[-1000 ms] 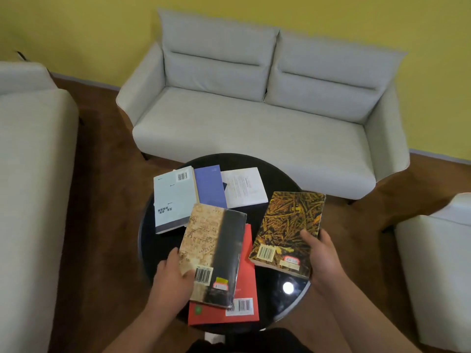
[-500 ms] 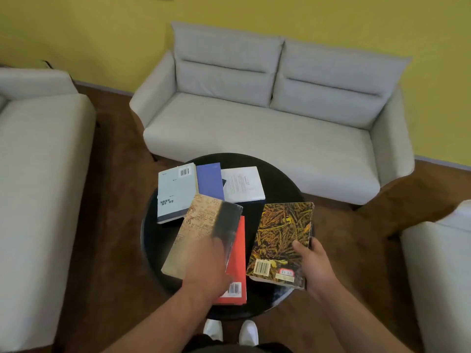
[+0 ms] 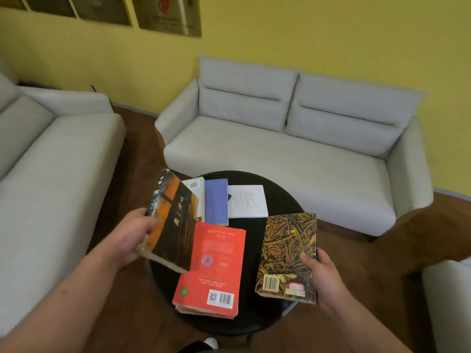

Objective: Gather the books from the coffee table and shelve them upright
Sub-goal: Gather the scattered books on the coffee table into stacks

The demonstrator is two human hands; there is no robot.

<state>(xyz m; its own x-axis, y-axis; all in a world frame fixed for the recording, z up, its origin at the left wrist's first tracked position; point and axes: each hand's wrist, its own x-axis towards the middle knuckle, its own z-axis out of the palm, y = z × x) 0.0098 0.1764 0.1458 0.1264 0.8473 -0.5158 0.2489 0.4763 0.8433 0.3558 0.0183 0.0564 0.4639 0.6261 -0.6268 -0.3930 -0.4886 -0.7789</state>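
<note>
Holding two books in hand; four more items lie on the table.

1. Red book: flat on the near part of the round black coffee table, back cover up, barcode end toward the person. Its long axis runs away from the person, leaning slightly right at the far end. It lies between the two hands. The left-held book overlaps its upper left corner in view, while the right hand is apart, across a strip of bare tabletop. Judged next to collect, left side nearer, but both hands are full, so a held book probably has to be stacked first.
2. Dark orange-and-black book: gripped by the left hand at its spine side, lifted and tilted, long axis pointing up and away.
3. Yellow-patterned book: held by the right hand, thumb on the near right edge, back cover up, roughly level.
4. Blue book, pale book (partly hidden) and white booklet: flat, side by side at the table's far side.
5. Grey sofa: beyond the table.
</note>
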